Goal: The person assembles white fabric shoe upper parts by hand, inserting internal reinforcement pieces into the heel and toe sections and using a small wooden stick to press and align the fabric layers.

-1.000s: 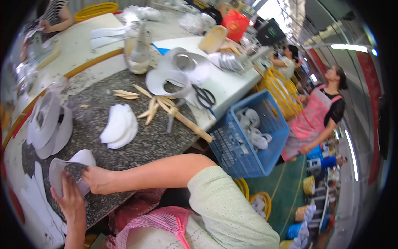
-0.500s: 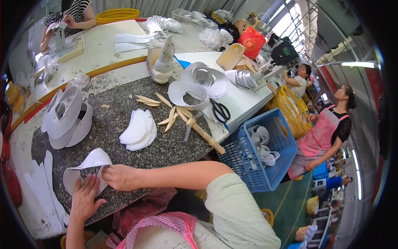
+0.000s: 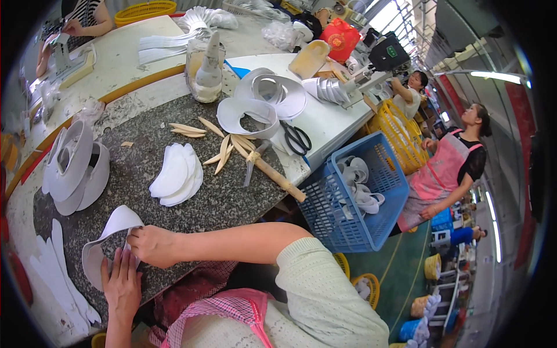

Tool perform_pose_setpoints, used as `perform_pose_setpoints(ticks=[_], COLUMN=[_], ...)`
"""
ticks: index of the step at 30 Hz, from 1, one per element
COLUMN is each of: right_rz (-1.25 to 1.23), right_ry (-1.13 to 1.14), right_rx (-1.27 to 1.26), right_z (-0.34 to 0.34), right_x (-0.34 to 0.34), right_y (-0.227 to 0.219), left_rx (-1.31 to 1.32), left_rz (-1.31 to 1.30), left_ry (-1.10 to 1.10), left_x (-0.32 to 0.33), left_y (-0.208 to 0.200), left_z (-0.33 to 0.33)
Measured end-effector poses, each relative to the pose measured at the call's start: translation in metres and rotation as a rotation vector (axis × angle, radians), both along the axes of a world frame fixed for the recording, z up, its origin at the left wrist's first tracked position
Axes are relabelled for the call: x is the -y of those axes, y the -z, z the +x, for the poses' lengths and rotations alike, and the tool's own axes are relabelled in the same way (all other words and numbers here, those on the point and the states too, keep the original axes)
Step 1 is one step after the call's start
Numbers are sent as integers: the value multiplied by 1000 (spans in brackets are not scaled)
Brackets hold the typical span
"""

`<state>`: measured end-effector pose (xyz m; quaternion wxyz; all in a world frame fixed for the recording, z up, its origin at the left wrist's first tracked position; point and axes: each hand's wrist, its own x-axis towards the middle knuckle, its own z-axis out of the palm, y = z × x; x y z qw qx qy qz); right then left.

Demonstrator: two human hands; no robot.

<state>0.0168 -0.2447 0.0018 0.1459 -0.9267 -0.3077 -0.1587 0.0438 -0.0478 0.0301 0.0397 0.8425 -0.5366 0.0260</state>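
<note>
A curved white shoe upper (image 3: pixel 93 261) stands on the speckled dark stone slab (image 3: pixel 191 232) near the front left. My right hand (image 3: pixel 152 246) is closed in a pinch on its near-right edge, with the fingertips partly hidden. Against the same piece lies my left hand (image 3: pixel 122 287), fingers stretched out and flat. Long white strips (image 3: pixel 61 272) lie just left of it. Farther up the slab are a fanned pile of white curved pieces (image 3: pixel 177 174) and a stack of looped white uppers (image 3: pixel 75 168).
Pale pointed wooden slips (image 3: pixel 223 152) and a wooden-handled tool (image 3: pixel 278 175) lie on the slab. Behind them stand a smeared pot (image 3: pixel 203 72), more looped uppers (image 3: pixel 249 116) and black-handled scissors (image 3: pixel 297 139). A blue basket (image 3: pixel 377 232) is at the right; a person in a pink apron (image 3: pixel 438 174) stands beyond.
The whole view has shifted, so the table things sit a little farther left and higher. My right hand still pinches the upper's edge; my left fingers lie closer to the right hand.
</note>
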Motion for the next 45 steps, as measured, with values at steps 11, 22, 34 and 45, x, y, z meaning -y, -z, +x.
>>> perform_pose_setpoints(ticks=[11, 22, 34, 45], right_rz=[-44, 37, 1, -194], right_ry=[-38, -12, -131, -332], right_rx=[50, 217, 75, -26], right_z=[14, 21, 1, 26], right_x=[-1, -7, 22, -13], right_y=[6, 9, 0, -33], left_rx=[-75, -107, 98, -105], left_rz=[-115, -71, -3, -203], left_ry=[-105, -137, -66, -83], left_x=[8, 13, -12, -41], left_y=[-5, -16, 10, 1], left_z=[5, 8, -4, 11])
